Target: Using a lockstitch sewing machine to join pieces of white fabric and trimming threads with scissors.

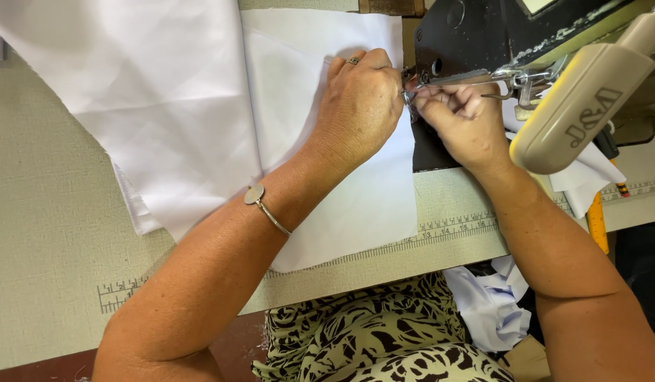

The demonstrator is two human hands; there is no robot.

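- Head view: the counter (51, 233) has a ruler strip running along its near edge, and the left half of its surface lies bare, leaving wide room there.
- The white fabric (165, 92) spreads from the far left corner toward the sewing machine (483, 35); its near edge stops just short of the ruler strip, and its right edge runs under the machine's head.
- Room at the right is tight: the machine's dark body and cream arm crowd in above the right wrist, and loose white scraps lie beside them.
- The left hand (359, 106) lies flat, palm down on the fabric, fingers curled toward the presser foot (410, 90), pressing the cloth to the counter.
- The right hand (458, 117) is bunched just beside it at the foot, fingertips pinched together; it seems to nip the fabric's edge, though the fingers hide the contact.
- The two hands sit almost touching, with the foot between them.
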